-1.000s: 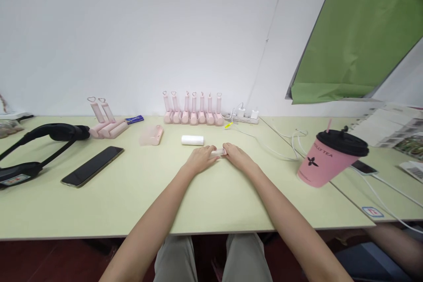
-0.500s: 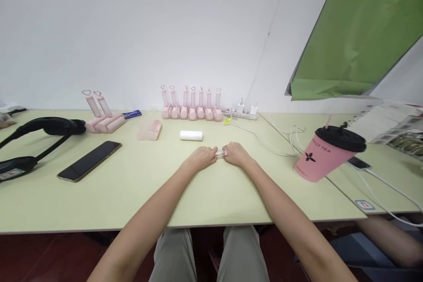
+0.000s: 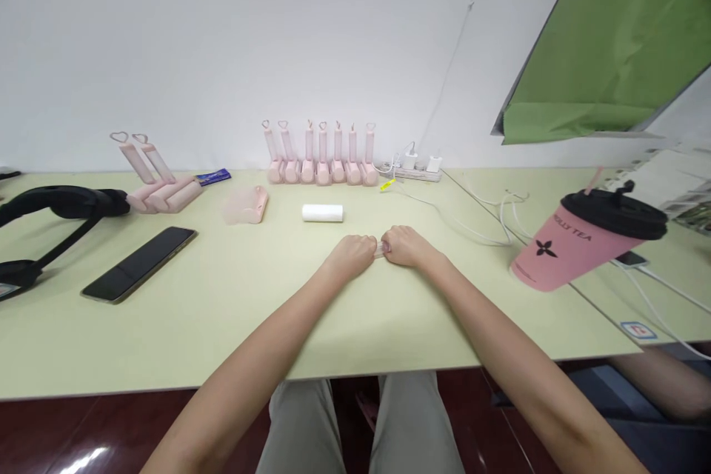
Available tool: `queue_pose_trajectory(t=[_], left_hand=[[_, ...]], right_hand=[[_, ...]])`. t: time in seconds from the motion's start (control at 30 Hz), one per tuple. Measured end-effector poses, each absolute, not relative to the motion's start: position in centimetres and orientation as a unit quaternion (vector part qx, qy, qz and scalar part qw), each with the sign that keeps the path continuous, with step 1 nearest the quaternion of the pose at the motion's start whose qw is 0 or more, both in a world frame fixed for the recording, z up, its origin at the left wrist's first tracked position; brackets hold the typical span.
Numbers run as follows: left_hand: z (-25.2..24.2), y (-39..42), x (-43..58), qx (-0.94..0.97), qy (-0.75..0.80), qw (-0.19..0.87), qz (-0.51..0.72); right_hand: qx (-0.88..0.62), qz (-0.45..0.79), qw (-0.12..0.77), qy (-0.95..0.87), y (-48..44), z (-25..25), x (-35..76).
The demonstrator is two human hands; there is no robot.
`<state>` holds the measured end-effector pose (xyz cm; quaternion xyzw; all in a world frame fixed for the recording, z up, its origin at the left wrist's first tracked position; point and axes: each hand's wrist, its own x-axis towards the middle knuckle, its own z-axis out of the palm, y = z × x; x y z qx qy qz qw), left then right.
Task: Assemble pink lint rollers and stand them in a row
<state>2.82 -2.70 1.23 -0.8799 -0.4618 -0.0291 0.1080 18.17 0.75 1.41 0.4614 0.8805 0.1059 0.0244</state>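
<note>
A short translucent tube with pinkish parts lies between my two closed fists, low over the table. My left hand grips its left end and my right hand its right end. Most of the tube is hidden by my fingers. Just beyond my hands, to the left, a white roll rests on its side. Farther left lies a pink piece with a pale, see-through flap.
Several pink rollers with upright handles and loops line the wall; two similar pink rollers stand left. A phone, black headset, blue packet, power strip and pink cup are around. Another person's arm shows right.
The view has shifted a little. The gap between my fists has narrowed, so less of the tube shows. Both hands keep their grip.
</note>
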Motion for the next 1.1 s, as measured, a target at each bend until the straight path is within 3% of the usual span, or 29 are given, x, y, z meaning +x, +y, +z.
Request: queue_pose_trajectory(t=[0.43, 0.67, 1.1], left_hand=[[2.3, -3.0, 2.7, -0.89, -0.438, 0.115, -0.046], [4.2, -3.4, 2.0, -0.878, -0.46, 0.118, -0.068], [2.8, -3.5, 2.8, -0.863, -0.496, 0.09, -0.024]], right_hand=[[0.456, 0.133, 0.073, 0.877, -0.8, 4.3, 18.3], [0.467, 0.156, 0.008, 0.87, -0.6, 5.2, 18.7], [0.459, 0.113, 0.039, 0.881, -0.7, 4.2, 18.5]])
